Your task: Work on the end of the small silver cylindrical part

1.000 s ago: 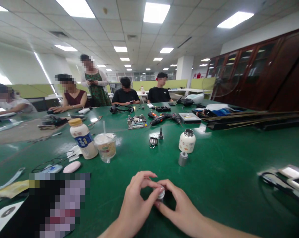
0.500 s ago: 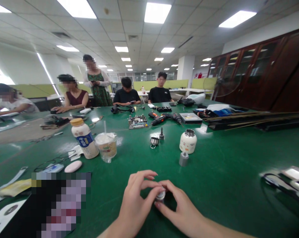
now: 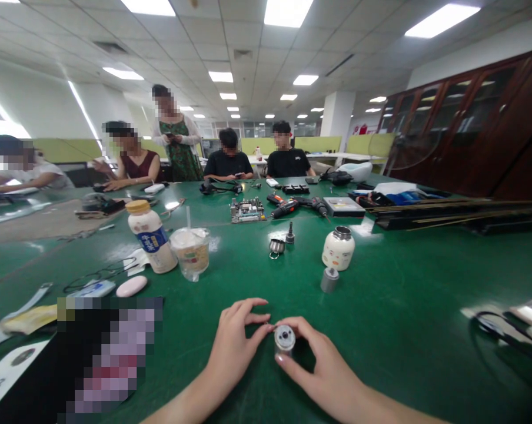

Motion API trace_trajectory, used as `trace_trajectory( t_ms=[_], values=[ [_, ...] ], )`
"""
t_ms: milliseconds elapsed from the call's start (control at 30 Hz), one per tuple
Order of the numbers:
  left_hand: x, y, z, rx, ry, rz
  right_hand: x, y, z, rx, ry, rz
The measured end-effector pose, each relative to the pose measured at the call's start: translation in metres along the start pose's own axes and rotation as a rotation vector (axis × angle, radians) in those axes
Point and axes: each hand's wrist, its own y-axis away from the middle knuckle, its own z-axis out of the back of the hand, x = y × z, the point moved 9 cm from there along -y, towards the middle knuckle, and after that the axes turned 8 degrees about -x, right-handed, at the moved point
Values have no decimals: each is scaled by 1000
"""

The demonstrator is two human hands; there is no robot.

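My right hand (image 3: 312,353) has its thumb and fingers around a small silver metal cylinder (image 3: 285,338), which looks like a small motor. Its round end face points up and shows dark holes, one at the centre. Just left of it, my left hand (image 3: 237,335) has thumb and a fingertip pinched together, close to the right fingertips. Whatever lies in that pinch is too small to make out. Farther off stands a similar grey cylinder (image 3: 329,280) with a small stub on top, in front of a white open-mouthed bottle (image 3: 338,250).
A steel lid with a ring (image 3: 276,247) and a dark metal bit (image 3: 289,234) stand mid-table. To the left are a drink bottle (image 3: 153,241) and a plastic cup (image 3: 190,253). Behind are a circuit board (image 3: 247,211) and power drills (image 3: 288,206). Several people are around the table.
My left thumb has come off the top of the cylinder, and the left hand has shifted left. The cylinder's end face now shows, with my right hand still holding it.
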Motion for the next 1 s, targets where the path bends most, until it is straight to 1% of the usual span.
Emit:
trace_trajectory(
  t_ms=[100, 200, 267, 433, 567, 667, 733, 867, 1000],
  values=[
    [0, -2, 3, -22, -5, 16, 0, -1, 0, 0, -1, 1],
    [-3, -3, 5, -42, -15, -10, -2, -1, -1, 0, -8, 0],
    [-5, -2, 6, -68, 9, -25, -7, 1, -2, -13, -19, -33],
    [-8, -1, 13, -175, 168, -21, -24, 4, 0, -98, -142, -163],
    [-18, 3, 17, -222, 280, -43, -28, -1, 3, -97, -206, -224],
    [-27, 7, 17, -216, 345, -54, -28, -8, 6, -80, -199, -226],
    [-32, 8, 16, -194, 365, -51, -28, -11, 6, -63, -189, -202],
    [-41, 9, 11, -117, 359, -48, -27, -10, 2, -23, -191, -121],
    [-44, 9, 12, -111, 325, -78, -28, -9, -1, -7, -174, -99]
  ],
)
